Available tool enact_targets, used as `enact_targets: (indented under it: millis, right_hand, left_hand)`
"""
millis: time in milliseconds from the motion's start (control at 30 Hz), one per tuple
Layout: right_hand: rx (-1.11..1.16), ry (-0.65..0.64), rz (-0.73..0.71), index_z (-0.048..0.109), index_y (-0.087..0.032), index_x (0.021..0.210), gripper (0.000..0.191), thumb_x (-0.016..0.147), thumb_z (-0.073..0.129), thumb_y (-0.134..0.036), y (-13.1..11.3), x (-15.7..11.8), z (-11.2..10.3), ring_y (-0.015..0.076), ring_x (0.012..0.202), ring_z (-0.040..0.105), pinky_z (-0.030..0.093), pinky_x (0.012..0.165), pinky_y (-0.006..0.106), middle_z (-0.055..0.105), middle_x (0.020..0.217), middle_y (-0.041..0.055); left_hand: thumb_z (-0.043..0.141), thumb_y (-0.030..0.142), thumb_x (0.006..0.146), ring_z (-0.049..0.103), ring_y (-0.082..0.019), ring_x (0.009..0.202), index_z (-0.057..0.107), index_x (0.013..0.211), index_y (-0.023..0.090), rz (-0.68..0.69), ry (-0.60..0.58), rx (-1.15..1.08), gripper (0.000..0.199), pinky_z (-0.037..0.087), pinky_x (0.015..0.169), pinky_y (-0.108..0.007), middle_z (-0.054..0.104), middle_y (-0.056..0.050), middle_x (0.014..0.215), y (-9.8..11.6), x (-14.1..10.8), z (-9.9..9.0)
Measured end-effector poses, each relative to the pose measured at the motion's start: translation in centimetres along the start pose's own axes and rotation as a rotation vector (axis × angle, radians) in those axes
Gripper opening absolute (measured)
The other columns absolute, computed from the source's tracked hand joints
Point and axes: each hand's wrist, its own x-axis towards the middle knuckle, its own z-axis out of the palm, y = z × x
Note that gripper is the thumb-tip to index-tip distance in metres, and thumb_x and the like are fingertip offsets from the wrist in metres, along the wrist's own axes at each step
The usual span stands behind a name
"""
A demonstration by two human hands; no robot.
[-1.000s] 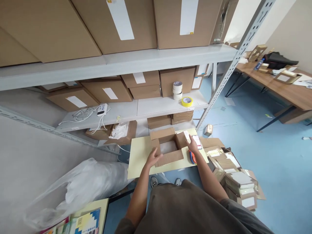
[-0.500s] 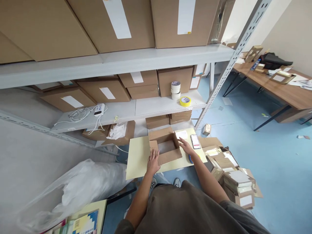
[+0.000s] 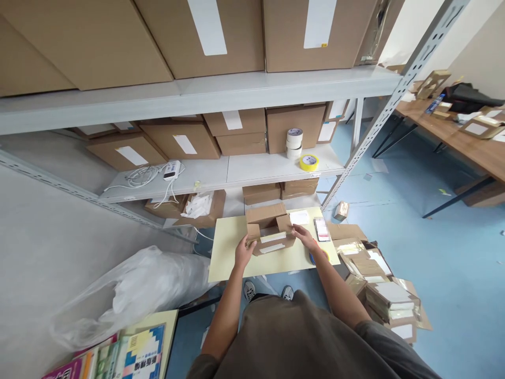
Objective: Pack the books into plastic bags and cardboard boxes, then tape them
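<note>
A small open cardboard box [image 3: 265, 249] stands on the pale yellow board in front of me, its far flap upright and its side flaps raised. White strips and tape show on its near side. My left hand [image 3: 243, 251] grips its near left corner, thumb in front and fingers along the side. My right hand [image 3: 303, 237] holds the right side, fingertips against the cardboard. Right of the box lie a phone [image 3: 322, 230] and a white paper [image 3: 300, 217]. A blue tape roll [image 3: 312, 259] is partly hidden by my right forearm.
A metal shelf [image 3: 252, 171] ahead carries cartons, white tape rolls [image 3: 294, 143], a yellow tape roll [image 3: 309, 162] and a power strip [image 3: 172, 170]. Stacked small parcels [image 3: 389, 295] lie right. A plastic bag [image 3: 158, 289] and books [image 3: 144, 352] are left.
The box has been tilted or turned so its near side with white strips now shows; the near flap no longer lies outward. My left hand moved from the flap to the corner. The view shifted slightly.
</note>
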Motion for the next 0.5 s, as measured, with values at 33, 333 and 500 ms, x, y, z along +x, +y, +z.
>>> enact_targets:
  millis: [33, 333, 500]
  right_hand:
    - [-0.019, 0.085, 0.011, 0.068, -0.024, 0.140, 0.067, 0.084, 0.077, -0.059, 0.5, 0.0, 0.5, 0.0319, 0.136, 0.062, 0.052, 0.112, 0.046, 0.063, 0.152, 0.0128]
    - [-0.350, 0.251, 0.311, 0.050, -0.021, 0.153, 0.067, 0.092, 0.067, -0.041, 4.3, 0.7, 4.1, 0.0282, 0.119, 0.072, 0.055, 0.102, 0.040, 0.068, 0.141, 0.0151]
    - [-0.404, 0.243, 0.305, 0.057, -0.019, 0.145, 0.056, 0.093, 0.066, -0.039, 4.5, 0.4, 4.0, 0.0285, 0.117, 0.072, 0.055, 0.098, 0.038, 0.074, 0.130, 0.0146]
  left_hand:
    - [0.073, 0.042, 0.090, 0.064, -0.031, 0.132, 0.061, 0.145, 0.021, -0.014, 0.035, 0.026, 0.060, 0.047, 0.114, -0.041, 0.067, -0.016, 0.144, 0.1, 0.5, 0.3]
    - [0.081, 0.015, 0.069, 0.042, -0.034, 0.153, 0.047, 0.153, 0.020, 0.015, 0.117, 0.187, 0.090, 0.034, 0.126, -0.042, 0.050, -0.018, 0.160, 0.6, 5.2, 2.2]
    - [0.077, 0.028, 0.081, 0.065, -0.030, 0.130, 0.051, 0.146, 0.019, -0.148, 0.006, -0.180, 0.070, 0.050, 0.109, -0.040, 0.066, -0.018, 0.141, 3.0, 10.4, 1.2]
